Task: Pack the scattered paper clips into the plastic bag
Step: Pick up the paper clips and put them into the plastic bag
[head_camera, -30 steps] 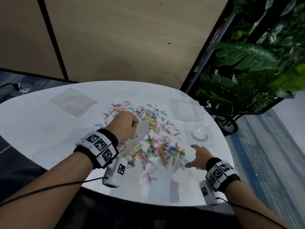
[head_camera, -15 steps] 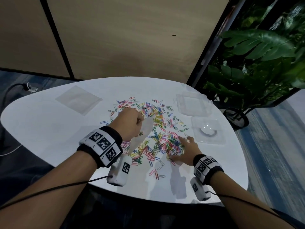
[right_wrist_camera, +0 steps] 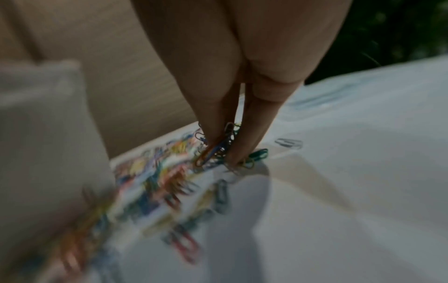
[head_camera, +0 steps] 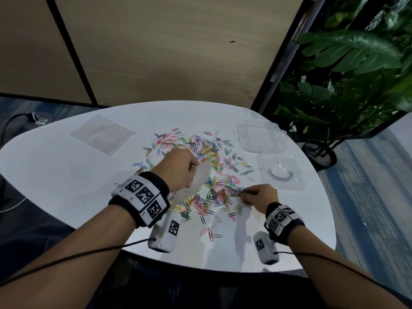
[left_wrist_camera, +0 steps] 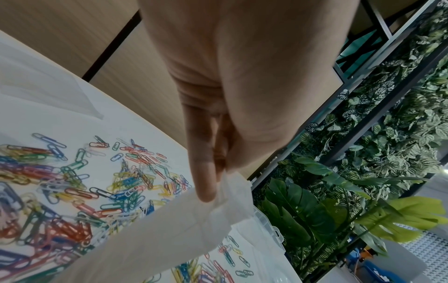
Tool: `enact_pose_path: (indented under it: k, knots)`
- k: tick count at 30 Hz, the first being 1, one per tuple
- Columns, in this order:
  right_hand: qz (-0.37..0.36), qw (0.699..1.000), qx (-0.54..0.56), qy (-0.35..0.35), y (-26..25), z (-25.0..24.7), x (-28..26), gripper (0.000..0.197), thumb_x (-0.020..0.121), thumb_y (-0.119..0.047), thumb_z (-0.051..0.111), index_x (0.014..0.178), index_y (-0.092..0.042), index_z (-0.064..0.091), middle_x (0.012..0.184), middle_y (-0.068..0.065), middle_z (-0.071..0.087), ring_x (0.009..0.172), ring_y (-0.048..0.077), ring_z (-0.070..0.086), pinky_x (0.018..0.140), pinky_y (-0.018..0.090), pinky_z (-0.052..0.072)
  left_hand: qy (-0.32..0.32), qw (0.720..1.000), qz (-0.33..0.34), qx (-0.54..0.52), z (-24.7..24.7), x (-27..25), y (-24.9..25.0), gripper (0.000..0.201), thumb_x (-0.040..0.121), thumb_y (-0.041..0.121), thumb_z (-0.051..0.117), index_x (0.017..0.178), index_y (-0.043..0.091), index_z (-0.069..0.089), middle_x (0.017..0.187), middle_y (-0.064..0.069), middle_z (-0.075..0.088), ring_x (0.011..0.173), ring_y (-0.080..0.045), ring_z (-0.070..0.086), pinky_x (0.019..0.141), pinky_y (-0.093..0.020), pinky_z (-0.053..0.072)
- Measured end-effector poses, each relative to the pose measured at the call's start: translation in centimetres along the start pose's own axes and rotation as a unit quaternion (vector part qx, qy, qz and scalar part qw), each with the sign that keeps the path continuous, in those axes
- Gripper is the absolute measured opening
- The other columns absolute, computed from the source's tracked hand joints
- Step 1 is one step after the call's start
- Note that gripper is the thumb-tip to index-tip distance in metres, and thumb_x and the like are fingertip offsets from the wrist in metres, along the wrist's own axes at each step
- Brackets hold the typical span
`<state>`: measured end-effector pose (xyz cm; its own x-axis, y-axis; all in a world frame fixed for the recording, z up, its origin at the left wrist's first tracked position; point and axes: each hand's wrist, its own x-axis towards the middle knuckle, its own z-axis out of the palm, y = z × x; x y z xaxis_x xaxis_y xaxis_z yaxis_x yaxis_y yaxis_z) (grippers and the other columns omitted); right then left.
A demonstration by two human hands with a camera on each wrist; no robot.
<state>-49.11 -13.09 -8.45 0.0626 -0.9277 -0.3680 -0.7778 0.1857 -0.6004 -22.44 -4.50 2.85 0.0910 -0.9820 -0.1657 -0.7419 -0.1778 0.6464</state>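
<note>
Since half a second ago, the right hand point(head_camera: 258, 195) has gone from lying flat on the clips to pinching a small bunch of paper clips point(right_wrist_camera: 223, 147) between thumb and fingertips at the pile's right edge. Most paper clips point(head_camera: 207, 172) lie scattered on the white table point(head_camera: 66, 175). Raised above the pile, the left hand point(head_camera: 178, 168) pinches the top edge of the plastic bag point(left_wrist_camera: 169, 229), which hangs toward the clips. Another flat bag point(head_camera: 102, 134) lies at the far left.
</note>
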Motion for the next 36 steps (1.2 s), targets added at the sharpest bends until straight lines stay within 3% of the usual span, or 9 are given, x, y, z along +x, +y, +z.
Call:
enact_pose_path:
  k: [3, 6, 10, 14, 21, 26, 29, 32, 36]
  knots:
    - [0.069, 0.961, 0.262, -0.057, -1.1, -0.7, 0.0, 0.024, 0.075, -0.009, 0.082, 0.096, 0.002, 0.076, 0.079, 0.012, 0.075, 0.073, 0.021, 0.071, 0.079, 0.029, 0.059, -0.004, 1.000, 0.002, 0.007, -0.1, 0.0, 0.2, 0.025, 0.097, 0.005, 0.049, 0.096, -0.001, 0.073, 0.078, -0.016, 0.076, 0.061, -0.015, 0.075, 0.072, -0.031, 0.063]
    - [0.052, 0.899, 0.416, -0.122, -4.3, -1.8, -1.2, 0.029, 0.083, -0.002, 0.073, 0.108, 0.011, 0.067, 0.086, 0.015, 0.072, 0.079, 0.020, 0.071, 0.076, 0.025, 0.060, -0.002, 1.000, 0.018, 0.014, -0.1, 0.0, 0.4, 0.023, 0.097, 0.006, 0.049, 0.082, 0.018, 0.061, 0.076, -0.019, 0.075, 0.060, -0.013, 0.075, 0.070, -0.031, 0.063]
    - [0.028, 0.842, 0.501, -0.198, -8.4, -2.7, -3.4, 0.020, 0.090, -0.003, 0.063, 0.108, 0.005, 0.067, 0.093, 0.011, 0.073, 0.090, 0.016, 0.071, 0.078, 0.020, 0.058, 0.010, 1.000, 0.002, -0.001, 0.1, 0.3, 0.4, 0.024, 0.096, 0.005, 0.049, 0.076, 0.007, 0.063, 0.075, -0.021, 0.074, 0.056, -0.009, 0.073, 0.070, -0.032, 0.063]
    - [0.001, 0.824, 0.514, -0.236, -11.1, -2.0, -5.1, 0.013, 0.094, -0.002, 0.057, 0.099, 0.003, 0.067, 0.091, 0.008, 0.075, 0.086, 0.011, 0.072, 0.079, 0.019, 0.058, 0.015, 1.000, -0.006, -0.021, 0.5, 0.3, 0.5, 0.025, 0.096, 0.006, 0.051, 0.096, -0.001, 0.075, 0.072, -0.014, 0.076, 0.061, -0.016, 0.075, 0.080, -0.027, 0.060]
    - [-0.017, 0.884, 0.425, -0.196, -13.2, 1.0, -5.1, 0.007, 0.088, 0.003, 0.065, 0.094, 0.002, 0.070, 0.087, 0.013, 0.071, 0.074, 0.017, 0.070, 0.071, 0.021, 0.058, 0.040, 0.998, -0.002, -0.045, 1.3, 0.6, 0.2, 0.024, 0.096, 0.007, 0.053, 0.086, 0.004, 0.075, 0.069, -0.013, 0.074, 0.055, -0.017, 0.073, 0.067, -0.038, 0.063]
    - [-0.059, 0.944, 0.286, -0.155, -13.9, 3.0, -5.0, 0.013, 0.082, 0.006, 0.067, 0.091, 0.000, 0.073, 0.084, 0.018, 0.071, 0.075, 0.027, 0.065, 0.081, 0.038, 0.060, 0.059, 0.998, 0.011, -0.025, 1.1, 0.4, 0.4, 0.024, 0.095, 0.007, 0.053, 0.079, 0.008, 0.071, 0.069, -0.009, 0.071, 0.067, -0.024, 0.071, 0.073, -0.041, 0.061]
    - [-0.074, 0.971, 0.188, -0.129, -14.1, 3.6, -4.7, 0.019, 0.071, -0.009, 0.070, 0.088, -0.012, 0.077, 0.077, 0.011, 0.073, 0.075, 0.029, 0.069, 0.081, 0.050, 0.060, 0.070, 0.997, 0.015, -0.016, 1.2, 0.1, 0.6, 0.023, 0.095, 0.009, 0.056, 0.099, 0.007, 0.078, 0.092, -0.013, 0.076, 0.084, -0.026, 0.072, 0.083, -0.041, 0.060]
    - [-0.091, 0.984, 0.117, -0.094, -14.5, 3.6, -4.4, 0.019, 0.075, -0.014, 0.064, 0.089, -0.016, 0.077, 0.076, 0.009, 0.071, 0.070, 0.027, 0.067, 0.074, 0.047, 0.061, 0.078, 0.996, 0.021, -0.022, 1.2, 0.2, 0.5, 0.024, 0.095, 0.008, 0.057, 0.107, 0.008, 0.078, 0.100, -0.012, 0.076, 0.087, -0.025, 0.071, 0.086, -0.040, 0.059]
    - [-0.093, 0.987, 0.095, -0.094, -14.7, 3.5, -4.4, 0.017, 0.071, -0.011, 0.064, 0.066, -0.024, 0.074, 0.069, 0.008, 0.071, 0.066, 0.025, 0.064, 0.073, 0.051, 0.060, 0.067, 0.997, 0.030, -0.014, 1.2, 0.5, 0.3, 0.024, 0.094, 0.006, 0.055, 0.092, 0.010, 0.079, 0.085, -0.011, 0.075, 0.079, -0.024, 0.069, 0.081, -0.040, 0.060]
